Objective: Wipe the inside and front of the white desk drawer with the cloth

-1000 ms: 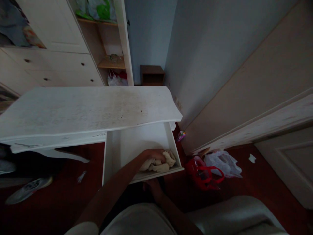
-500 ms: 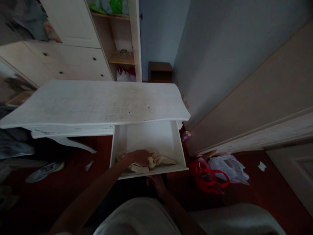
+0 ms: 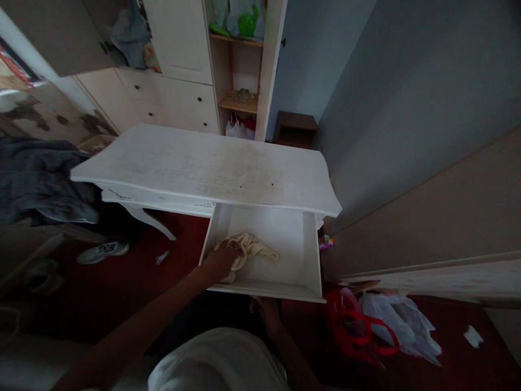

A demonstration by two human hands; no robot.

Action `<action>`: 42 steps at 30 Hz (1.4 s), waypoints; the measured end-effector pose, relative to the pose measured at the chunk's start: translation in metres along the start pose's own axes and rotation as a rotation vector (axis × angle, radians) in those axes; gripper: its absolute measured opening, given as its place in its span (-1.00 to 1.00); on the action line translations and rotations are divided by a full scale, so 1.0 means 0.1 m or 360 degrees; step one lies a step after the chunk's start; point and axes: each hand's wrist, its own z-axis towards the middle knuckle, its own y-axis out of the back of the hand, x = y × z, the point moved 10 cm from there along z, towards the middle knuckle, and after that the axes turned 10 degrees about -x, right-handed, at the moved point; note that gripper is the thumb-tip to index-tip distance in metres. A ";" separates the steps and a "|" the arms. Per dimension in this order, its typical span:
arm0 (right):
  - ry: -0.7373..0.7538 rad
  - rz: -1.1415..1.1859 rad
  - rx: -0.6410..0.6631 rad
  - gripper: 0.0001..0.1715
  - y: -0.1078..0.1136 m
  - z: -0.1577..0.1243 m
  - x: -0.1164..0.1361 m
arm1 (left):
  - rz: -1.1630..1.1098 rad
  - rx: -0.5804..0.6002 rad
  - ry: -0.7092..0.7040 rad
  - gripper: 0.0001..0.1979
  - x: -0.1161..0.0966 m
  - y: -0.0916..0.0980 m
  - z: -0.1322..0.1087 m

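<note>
A cream cloth [image 3: 254, 248] lies bunched in the left part of the pulled-out white drawer [image 3: 293, 258]. My left hand [image 3: 223, 262] presses on the cloth with its fingers curled into the folds. Below the drawer's front edge is my right hand [image 3: 264, 310], close to the underside of the front panel; its fingers are dark and partly hidden, so whether it touches the drawer is unclear. The drawer belongs to a white table [image 3: 183, 163] whose top has grey smudges and a few dark specks.
Behind the table stand a white cabinet [image 3: 179, 103] and a small brown box-like shelf [image 3: 296, 128]. A red bag [image 3: 354, 326] and a white plastic bag [image 3: 401, 326] lie on the floor at right. Left are grey clothes [image 3: 44, 179] and a shoe [image 3: 102, 252].
The view has shifted, so the table appears farther right. My left hand and the cloth have moved from the drawer's front toward its left side. My right hand stays beneath the front edge.
</note>
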 end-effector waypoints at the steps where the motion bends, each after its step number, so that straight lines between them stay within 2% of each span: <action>1: -0.0015 -0.0021 0.0006 -0.36 0.00 0.00 0.00 | 0.0029 -0.0004 0.0040 -0.49 0.02 -0.01 0.03; 4: -0.0019 -0.0018 0.0044 -0.37 0.00 -0.04 0.05 | 0.0136 -0.0006 0.0162 -0.64 0.09 0.02 0.16; 6: 0.0004 0.0035 0.0077 -0.40 -0.02 -0.06 0.10 | 0.0195 -0.0064 0.0225 -0.65 0.15 0.10 0.28; 11: -0.0013 0.0098 0.0043 -0.39 0.00 -0.07 0.07 | 0.0321 -0.0396 0.0403 -0.55 0.35 0.37 0.55; 13: -0.0019 0.0111 0.0031 -0.37 0.01 -0.06 0.04 | 0.0315 -0.0441 0.0463 -0.51 0.44 0.39 0.65; 17: -0.0033 0.0185 0.0028 -0.41 -0.01 -0.03 0.03 | 0.0294 -0.0516 0.0437 -0.48 0.50 0.40 0.83; 25: -0.0063 0.0264 0.0056 -0.47 -0.02 -0.03 0.00 | 0.0269 -0.0562 0.0534 -0.58 0.52 0.43 1.02; 30: -0.0084 0.0311 0.0043 -0.42 -0.01 0.00 -0.07 | 0.0283 -0.0608 0.0608 -0.59 0.39 0.45 1.04; 33: -0.0086 0.0323 0.0032 -0.42 -0.01 0.00 -0.07 | 0.0269 -0.0615 0.0566 -0.58 0.24 0.46 1.08; 42: -0.0077 0.0276 0.0004 -0.42 0.01 -0.05 0.00 | 0.0111 -0.0654 0.0294 -0.47 -0.57 0.32 1.43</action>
